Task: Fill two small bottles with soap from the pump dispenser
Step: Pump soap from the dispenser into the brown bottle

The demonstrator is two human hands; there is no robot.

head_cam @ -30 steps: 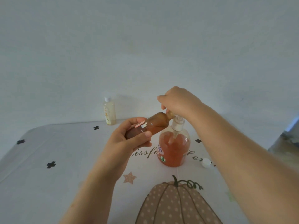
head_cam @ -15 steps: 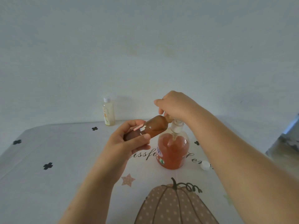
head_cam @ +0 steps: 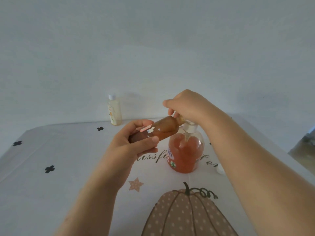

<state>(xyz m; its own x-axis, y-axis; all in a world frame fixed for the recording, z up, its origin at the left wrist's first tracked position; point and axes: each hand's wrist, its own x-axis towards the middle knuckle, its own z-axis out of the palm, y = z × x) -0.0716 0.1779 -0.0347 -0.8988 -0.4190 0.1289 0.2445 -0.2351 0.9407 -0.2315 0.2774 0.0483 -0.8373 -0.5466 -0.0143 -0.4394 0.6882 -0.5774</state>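
- Brown-tinted small bottle (head_cam: 164, 129) is held up off the surface (head_cam: 68, 150). It is tilted almost flat, with its mouth pointing right toward the pump top. Brownish liquid fills most of the part that shows.
- Left hand (head_cam: 136, 143) grasps the small bottle's lower half, thumb on the near side and fingers wrapped over the far side. Torn label scraps show between them.
- Right hand (head_cam: 185, 106) is clenched down over the pump head, fingers curled round it, thumb tip beside the small bottle's neck. The nozzle is hidden under the hand, so I cannot tell if the mouth touches it.
- Pump dispenser (head_cam: 186, 150) is a clear round body holding orange-red soap. Its white collar shows just under the right hand. It stands upright mid-surface, behind the pumpkin print (head_cam: 184, 215).
- Pale yellow bottle (head_cam: 114, 110), capped in white, stands upright at the far edge by the wall (head_cam: 153, 48), well left of the dispenser.
- Loose white cap (head_cam: 219, 170) lies right of the dispenser, partly hidden by the right forearm.
- The surface is covered by a white cloth with a star, black clover marks and script lettering.
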